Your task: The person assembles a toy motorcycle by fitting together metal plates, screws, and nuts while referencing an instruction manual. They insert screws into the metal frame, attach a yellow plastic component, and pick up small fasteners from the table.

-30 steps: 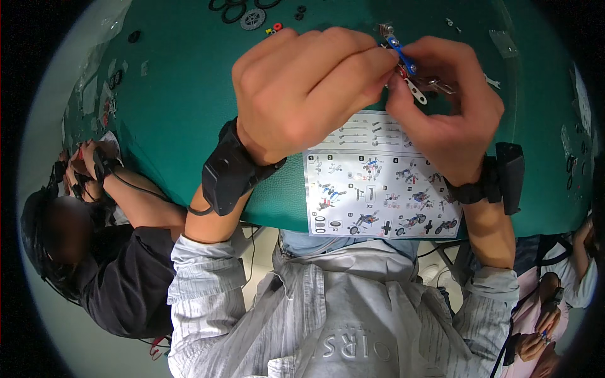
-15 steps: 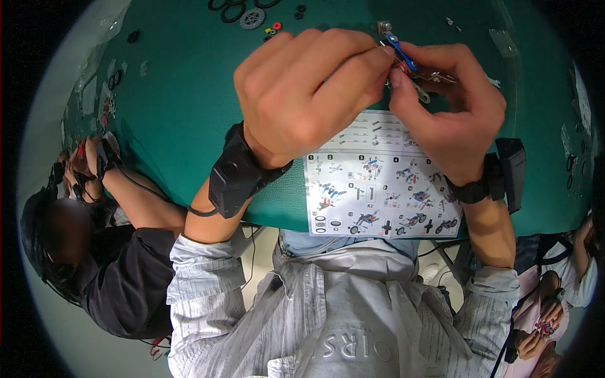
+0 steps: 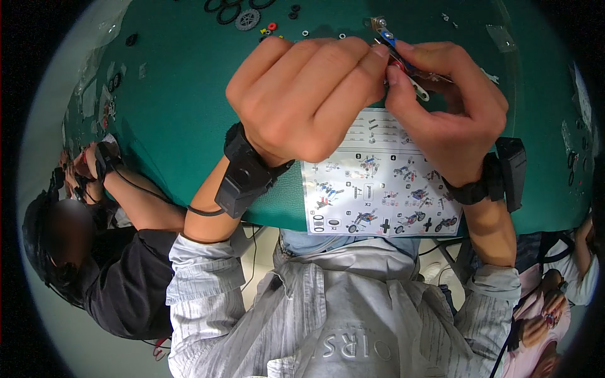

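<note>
In my right hand [image 3: 450, 104] is a small model assembly [image 3: 389, 39] with a blue strip, red parts and silver strips with screws. Thumb and index finger pinch it, and a rounded silver strip end [image 3: 421, 94] sticks out below the fingertips. My left hand [image 3: 302, 94] is closed, back of the hand upward, with its fingertips meeting the assembly near the red part. A thin metal tip shows beside these fingertips, but whatever they pinch is mostly hidden. Below both hands lies a printed instruction sheet [image 3: 378, 217] with pictures of building steps.
At the far side of the green table [image 3: 183, 82] are black rings [image 3: 228, 12], a grey spoked wheel [image 3: 247, 20], small red and yellow parts [image 3: 271, 26] and white nuts [image 3: 305, 33]. A small wrench [image 3: 490, 77] lies past my right hand. Other people sit left and right.
My left hand has turned slightly and shifted left, with its knuckles rolled. White nuts now show beyond it. The assembly has tilted a little, and its blue strip is more covered by my right fingers.
</note>
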Demonstrator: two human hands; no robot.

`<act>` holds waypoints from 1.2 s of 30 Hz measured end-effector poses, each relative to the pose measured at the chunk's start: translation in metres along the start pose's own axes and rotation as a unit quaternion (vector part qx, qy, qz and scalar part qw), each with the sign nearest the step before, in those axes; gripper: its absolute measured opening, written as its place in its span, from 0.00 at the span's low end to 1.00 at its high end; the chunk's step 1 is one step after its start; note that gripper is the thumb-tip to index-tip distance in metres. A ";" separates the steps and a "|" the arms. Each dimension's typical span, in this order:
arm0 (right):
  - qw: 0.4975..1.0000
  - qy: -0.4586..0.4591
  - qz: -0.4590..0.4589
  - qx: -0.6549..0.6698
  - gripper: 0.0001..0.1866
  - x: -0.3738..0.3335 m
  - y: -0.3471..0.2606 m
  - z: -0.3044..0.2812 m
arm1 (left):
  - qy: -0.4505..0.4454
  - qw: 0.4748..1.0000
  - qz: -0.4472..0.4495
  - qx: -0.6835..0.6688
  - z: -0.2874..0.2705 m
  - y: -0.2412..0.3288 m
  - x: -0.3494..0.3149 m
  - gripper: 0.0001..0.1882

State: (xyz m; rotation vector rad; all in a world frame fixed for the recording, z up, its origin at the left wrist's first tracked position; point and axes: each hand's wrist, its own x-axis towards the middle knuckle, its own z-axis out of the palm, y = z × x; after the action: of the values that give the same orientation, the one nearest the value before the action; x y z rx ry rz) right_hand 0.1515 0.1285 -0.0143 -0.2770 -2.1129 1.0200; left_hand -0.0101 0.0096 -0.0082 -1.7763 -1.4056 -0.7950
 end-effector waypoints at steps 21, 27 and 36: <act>0.997 -0.024 -0.039 -0.055 0.13 0.000 0.001 -0.001 | -0.088 0.977 -0.099 -0.167 -0.006 -0.002 0.008 0.15; 0.996 -0.018 -0.048 -0.074 0.14 0.000 0.002 -0.002 | -0.039 0.974 -0.117 -0.189 0.005 -0.001 0.006 0.11; 0.999 -0.004 -0.019 -0.041 0.14 0.002 -0.004 0.004 | -0.044 0.961 -0.161 -0.220 -0.001 -0.002 0.011 0.11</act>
State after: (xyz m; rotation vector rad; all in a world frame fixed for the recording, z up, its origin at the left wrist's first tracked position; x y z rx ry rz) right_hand 0.1473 0.1249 -0.0118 -0.2716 -2.1619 0.9142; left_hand -0.0100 0.0145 0.0016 -1.9508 -1.7025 -1.2964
